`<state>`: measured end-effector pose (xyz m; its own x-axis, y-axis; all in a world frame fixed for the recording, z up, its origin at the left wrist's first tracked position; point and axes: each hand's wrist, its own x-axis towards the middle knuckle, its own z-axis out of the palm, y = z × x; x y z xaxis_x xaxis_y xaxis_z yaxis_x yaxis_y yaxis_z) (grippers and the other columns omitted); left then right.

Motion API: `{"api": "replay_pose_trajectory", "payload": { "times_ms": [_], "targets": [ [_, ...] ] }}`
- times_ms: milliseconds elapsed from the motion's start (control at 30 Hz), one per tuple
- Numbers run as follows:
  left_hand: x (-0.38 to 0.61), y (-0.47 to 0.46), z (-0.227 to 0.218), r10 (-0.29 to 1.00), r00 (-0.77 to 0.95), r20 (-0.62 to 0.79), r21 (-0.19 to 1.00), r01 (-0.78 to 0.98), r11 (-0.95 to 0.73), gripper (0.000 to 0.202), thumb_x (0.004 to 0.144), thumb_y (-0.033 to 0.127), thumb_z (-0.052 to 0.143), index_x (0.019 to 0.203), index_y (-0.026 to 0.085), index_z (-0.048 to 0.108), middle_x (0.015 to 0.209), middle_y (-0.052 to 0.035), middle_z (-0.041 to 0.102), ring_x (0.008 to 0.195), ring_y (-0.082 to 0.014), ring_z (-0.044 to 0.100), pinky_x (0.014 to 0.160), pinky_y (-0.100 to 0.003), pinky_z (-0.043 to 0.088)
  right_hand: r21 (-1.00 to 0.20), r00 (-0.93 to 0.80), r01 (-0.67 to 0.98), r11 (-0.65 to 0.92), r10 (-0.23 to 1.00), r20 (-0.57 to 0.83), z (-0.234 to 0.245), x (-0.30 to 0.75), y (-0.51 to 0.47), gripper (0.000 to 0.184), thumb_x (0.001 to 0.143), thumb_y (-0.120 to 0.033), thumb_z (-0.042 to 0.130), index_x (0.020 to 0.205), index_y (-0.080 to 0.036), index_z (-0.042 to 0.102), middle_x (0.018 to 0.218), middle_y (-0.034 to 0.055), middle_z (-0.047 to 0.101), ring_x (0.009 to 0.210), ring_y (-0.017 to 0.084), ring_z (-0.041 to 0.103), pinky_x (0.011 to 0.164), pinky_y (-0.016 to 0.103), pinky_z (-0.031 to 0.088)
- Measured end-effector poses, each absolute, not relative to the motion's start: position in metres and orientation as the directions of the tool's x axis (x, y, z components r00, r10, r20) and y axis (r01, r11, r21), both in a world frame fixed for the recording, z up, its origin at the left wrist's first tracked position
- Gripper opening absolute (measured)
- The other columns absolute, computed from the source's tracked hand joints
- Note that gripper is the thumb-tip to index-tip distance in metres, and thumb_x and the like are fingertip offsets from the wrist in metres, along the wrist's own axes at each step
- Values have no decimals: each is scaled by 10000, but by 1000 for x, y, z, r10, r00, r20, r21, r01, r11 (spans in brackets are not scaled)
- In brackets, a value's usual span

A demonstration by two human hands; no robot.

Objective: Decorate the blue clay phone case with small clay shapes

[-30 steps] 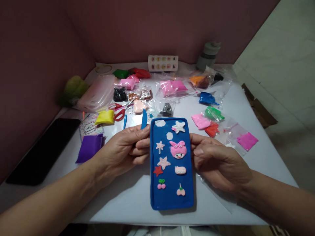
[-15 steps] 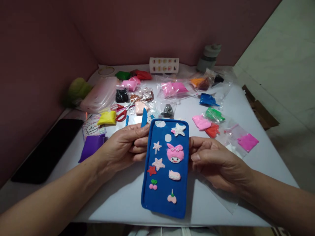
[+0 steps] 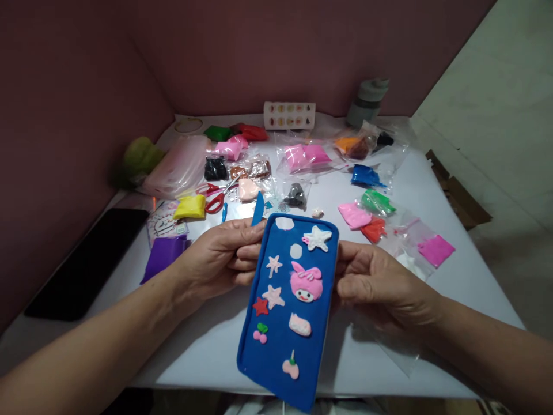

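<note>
Tilted above the near edge of the white table [image 3: 207, 346], the blue clay-covered phone case [image 3: 280, 340] dotted with stars and a pink doll face is clamped edgewise between the left hand [image 3: 218, 259] (a blue plastic modelling tool [image 3: 258, 209] pinched in its fingers too) and the right hand [image 3: 382, 288], seemingly being inspected; beyond lie bags of coloured clay [image 3: 302, 155].

Red scissors [image 3: 215, 200], a yellow clay packet [image 3: 189, 207] and a black phone [image 3: 88, 262] lie on the white table [image 3: 453, 288].

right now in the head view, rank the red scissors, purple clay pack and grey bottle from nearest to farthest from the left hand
1. purple clay pack, just to the left hand's left
2. red scissors, beyond the hand
3. grey bottle, far back right by the wall
</note>
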<state>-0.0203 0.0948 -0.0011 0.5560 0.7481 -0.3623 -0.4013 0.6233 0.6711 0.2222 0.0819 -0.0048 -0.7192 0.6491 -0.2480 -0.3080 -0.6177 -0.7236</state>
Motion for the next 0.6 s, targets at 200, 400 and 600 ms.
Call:
{"api": "replay_pose_trajectory", "payload": {
  "times_ms": [200,400,600],
  "targets": [
    [-19,92,3,728,564,-390,670,-369,644,279,918,242,612,723,195,418,525,111,214,443,-42,89,378,-96,263,-737,-747,-255,-626,612,-261,-6,224,81,380,743,-173,829,1105,-142,717,1082,109,744,967,220,722,870,342,586],
    [-15,90,7,737,561,-377,678,-374,633,275,927,252,596,711,185,439,521,105,237,441,-45,93,376,-109,232,-760,-709,-197,-620,625,-327,-4,223,81,525,694,-236,860,1182,-140,690,1173,151,708,1087,293,678,993,454,512],
    [-15,88,0,785,496,-372,702,-403,588,289,926,288,600,685,149,520,546,67,364,455,-52,177,409,-134,268,-727,-615,-292,-622,704,-355,5,222,83,435,620,-247,896,1019,-176,738,1031,99,747,992,283,707,933,433,544]
  ]
}}
